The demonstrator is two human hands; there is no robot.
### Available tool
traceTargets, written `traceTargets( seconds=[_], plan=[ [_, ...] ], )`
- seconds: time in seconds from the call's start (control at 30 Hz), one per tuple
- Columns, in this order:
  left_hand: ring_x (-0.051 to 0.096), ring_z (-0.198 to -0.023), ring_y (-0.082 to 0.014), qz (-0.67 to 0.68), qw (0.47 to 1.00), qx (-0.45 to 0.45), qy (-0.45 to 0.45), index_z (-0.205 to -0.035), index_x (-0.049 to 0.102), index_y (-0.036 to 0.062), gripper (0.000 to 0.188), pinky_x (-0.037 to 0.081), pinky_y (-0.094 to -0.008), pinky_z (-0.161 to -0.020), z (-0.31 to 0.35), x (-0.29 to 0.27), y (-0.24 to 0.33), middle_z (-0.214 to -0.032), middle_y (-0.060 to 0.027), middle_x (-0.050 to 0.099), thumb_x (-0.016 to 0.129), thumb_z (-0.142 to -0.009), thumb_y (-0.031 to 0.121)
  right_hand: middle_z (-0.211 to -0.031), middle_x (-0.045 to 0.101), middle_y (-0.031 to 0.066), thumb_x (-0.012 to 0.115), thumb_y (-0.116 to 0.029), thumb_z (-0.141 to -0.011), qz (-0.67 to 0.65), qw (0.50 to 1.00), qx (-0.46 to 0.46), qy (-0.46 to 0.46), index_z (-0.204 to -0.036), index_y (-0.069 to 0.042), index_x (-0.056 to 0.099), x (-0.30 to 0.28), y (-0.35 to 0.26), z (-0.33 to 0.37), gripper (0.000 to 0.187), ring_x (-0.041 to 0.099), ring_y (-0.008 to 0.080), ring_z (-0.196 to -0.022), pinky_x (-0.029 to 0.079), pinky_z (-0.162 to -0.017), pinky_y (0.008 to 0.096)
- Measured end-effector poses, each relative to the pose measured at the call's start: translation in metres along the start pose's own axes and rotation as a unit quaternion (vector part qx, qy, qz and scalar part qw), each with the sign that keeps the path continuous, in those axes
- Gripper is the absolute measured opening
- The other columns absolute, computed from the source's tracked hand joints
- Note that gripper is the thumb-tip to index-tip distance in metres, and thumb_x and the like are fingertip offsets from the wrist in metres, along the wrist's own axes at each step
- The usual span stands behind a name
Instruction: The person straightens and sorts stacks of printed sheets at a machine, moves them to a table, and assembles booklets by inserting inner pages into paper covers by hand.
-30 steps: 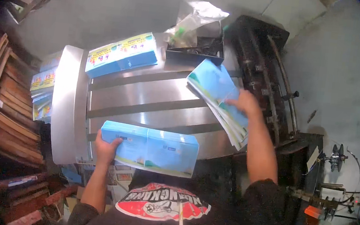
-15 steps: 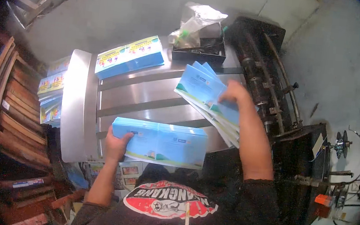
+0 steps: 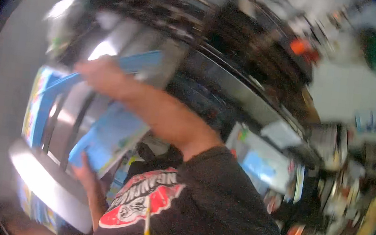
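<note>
Left hand [image 3: 83, 169]: pinching blue stack [image 3: 111, 134] | right hand [image 3: 100, 72]: at blue sheets [image 3: 143, 60], fingers blurred, can't tell | forearm [image 3: 162, 115]: partly hiding metal table [image 3: 65, 119] | black machine [image 3: 253, 36] beyond

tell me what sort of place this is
Likely a small printing or paper-finishing workshop: the left hand holds a stack of blue printed sheets, a colourful printed stack lies on a slotted metal table, and dark machinery, blurred in this view, stands beyond.
</note>
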State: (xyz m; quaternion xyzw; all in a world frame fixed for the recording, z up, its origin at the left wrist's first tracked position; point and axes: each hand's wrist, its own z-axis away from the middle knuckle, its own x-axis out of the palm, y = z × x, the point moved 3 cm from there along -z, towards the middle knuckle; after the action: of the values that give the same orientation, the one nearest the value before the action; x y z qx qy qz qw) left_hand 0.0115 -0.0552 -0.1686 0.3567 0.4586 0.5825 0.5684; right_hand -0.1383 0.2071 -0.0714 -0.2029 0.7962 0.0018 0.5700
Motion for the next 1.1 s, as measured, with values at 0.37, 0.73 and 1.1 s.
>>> traceTargets(
  seconds=[0.37, 0.73, 1.1],
  plan=[
    [0.054, -0.117, -0.0284, -0.068, 0.989, 0.028, -0.125, -0.138, 0.043, -0.0048, 0.068, 0.043, -0.0393, -0.101, -0.014, 0.002, 0.021, -0.132, -0.0181, 0.053, 0.068, -0.089, 0.035, -0.103, 0.065, 0.0273, 0.067, -0.036, -0.085, -0.183, 0.795, 0.560, 0.145, -0.121, -0.001, 0.050, -0.181, 0.019, 0.433, 0.053, 0.063, 0.0450, -0.096, 0.051, -0.083, 0.0508],
    [0.053, -0.118, -0.0230, -0.208, 0.903, 0.130, -0.354, -0.137, 0.045, -0.0017, 0.054, 0.044, -0.0378, -0.100, 0.187, 0.261, 0.062, -0.127, -0.0160, 0.055, 0.061, -0.094, 0.028, -0.109, 0.065, 0.0137, 0.073, -0.012, -0.077, -0.321, 0.554, 0.741, 0.202, -0.127, 0.002, 0.053, -0.132, -0.141, 0.858, 0.056, 0.062, 0.0231, -0.101, 0.050, -0.086, 0.0344],
    [0.055, -0.113, -0.0282, -0.177, 0.719, -0.135, -0.659, -0.140, 0.040, 0.0079, 0.073, 0.050, -0.0467, -0.091, 0.413, 0.491, -0.202, -0.125, -0.0097, 0.057, 0.076, -0.081, 0.033, -0.097, 0.067, 0.0097, 0.077, -0.014, -0.076, -0.339, 0.189, 0.885, 0.259, -0.114, 0.003, 0.059, -0.074, -0.314, 0.919, 0.045, 0.062, 0.0215, -0.090, 0.050, -0.082, 0.0321]
  ],
)
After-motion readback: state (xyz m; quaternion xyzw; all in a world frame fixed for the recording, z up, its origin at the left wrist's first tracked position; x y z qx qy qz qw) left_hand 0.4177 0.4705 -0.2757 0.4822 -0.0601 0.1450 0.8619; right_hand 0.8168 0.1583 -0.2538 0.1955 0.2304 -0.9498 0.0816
